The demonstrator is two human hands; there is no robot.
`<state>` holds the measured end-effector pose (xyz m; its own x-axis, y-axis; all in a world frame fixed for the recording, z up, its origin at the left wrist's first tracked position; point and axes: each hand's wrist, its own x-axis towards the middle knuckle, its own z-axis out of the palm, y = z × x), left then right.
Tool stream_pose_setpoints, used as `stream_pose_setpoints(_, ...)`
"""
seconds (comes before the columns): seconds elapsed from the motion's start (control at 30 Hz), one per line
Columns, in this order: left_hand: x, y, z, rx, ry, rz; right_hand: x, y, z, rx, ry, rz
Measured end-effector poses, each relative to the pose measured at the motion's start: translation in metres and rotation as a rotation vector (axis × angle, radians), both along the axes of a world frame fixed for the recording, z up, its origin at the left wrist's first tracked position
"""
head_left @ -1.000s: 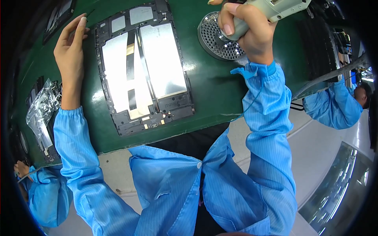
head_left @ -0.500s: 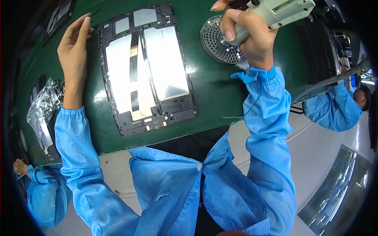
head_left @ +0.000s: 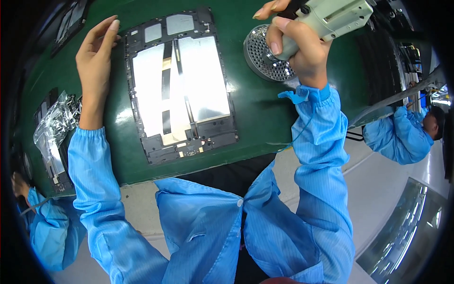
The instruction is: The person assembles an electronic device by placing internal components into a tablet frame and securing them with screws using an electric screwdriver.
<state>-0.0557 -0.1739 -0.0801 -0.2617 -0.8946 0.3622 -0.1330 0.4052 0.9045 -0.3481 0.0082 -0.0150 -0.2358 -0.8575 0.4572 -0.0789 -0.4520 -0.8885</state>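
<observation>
My right hand [head_left: 309, 45] is wrapped round a pale electric screwdriver [head_left: 338, 19]. The tool's front end is over a round perforated metal tray [head_left: 255, 52] with small shiny pieces in its holes. More fingertips show past the tool's far side. To the left of an opened tablet [head_left: 205, 75], my left hand [head_left: 97, 57] is raised, with thumb and index tip together. Whatever is between them, if anything, cannot be made out. The tablet lies on the green table, its silver battery panels and black frame exposed.
A clear plastic bag of small metallic parts [head_left: 54, 120] lies on another tablet body [head_left: 56, 163] left of my forearm. Dark panels [head_left: 385, 66] are stacked at the right. Co-workers in blue sleeves [head_left: 395, 135] sit at both sides. The green table's front edge [head_left: 213, 165] runs before me.
The tablet and tray appear slightly lower and further right in view. A thin dark strand by my left fingertips no longer shows. My right hand keeps its grip on the screwdriver.
</observation>
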Motion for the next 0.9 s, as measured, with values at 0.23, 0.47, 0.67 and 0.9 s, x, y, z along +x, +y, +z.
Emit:
stream_pose_setpoints(0.23,-0.005,0.006,0.020,0.112,-0.076,-0.112,-0.003,-0.002,0.033,-0.056,-0.136,-0.005)
stream_pose_setpoints(0.47,0.009,-0.004,0.024,0.288,-0.123,-0.207,0.050,-0.072,0.054,-0.020,0.085,0.080)
stream_pose_setpoints(0.67,-0.001,-0.014,0.008,0.150,-0.065,-0.238,0.121,-0.118,0.060,-0.120,-0.108,0.144)
stream_pose_setpoints(0.9,0.009,-0.017,0.017,0.232,-0.219,-0.265,0.141,-0.154,0.035,-0.121,-0.160,0.193)
